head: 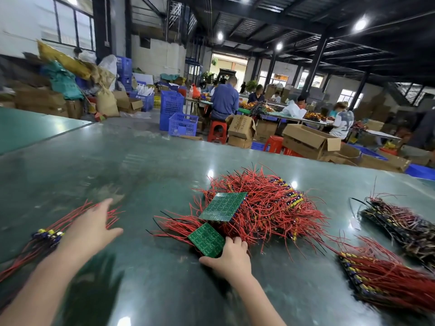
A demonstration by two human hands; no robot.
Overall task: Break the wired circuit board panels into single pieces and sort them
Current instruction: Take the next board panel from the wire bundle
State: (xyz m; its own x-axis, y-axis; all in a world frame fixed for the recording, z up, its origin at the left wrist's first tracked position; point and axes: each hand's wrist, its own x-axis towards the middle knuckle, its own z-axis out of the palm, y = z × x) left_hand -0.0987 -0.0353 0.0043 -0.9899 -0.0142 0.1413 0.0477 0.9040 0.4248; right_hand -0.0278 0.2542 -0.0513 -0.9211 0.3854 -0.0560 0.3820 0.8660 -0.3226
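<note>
— Two hands over the green table; what lay on it?
— A big heap of red-wired boards mid-table, a larger green panel on top.
— And the hands?
— The right hand gripped a smaller green panel at the heap's near edge. The left hand lay flat, fingers straight, on a small wire bundle.

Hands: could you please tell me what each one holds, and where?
Right hand grips the small green panel by its near corner; left hand holds nothing.

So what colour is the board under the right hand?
Green board, best seen in the head view, under the right hand.
</note>
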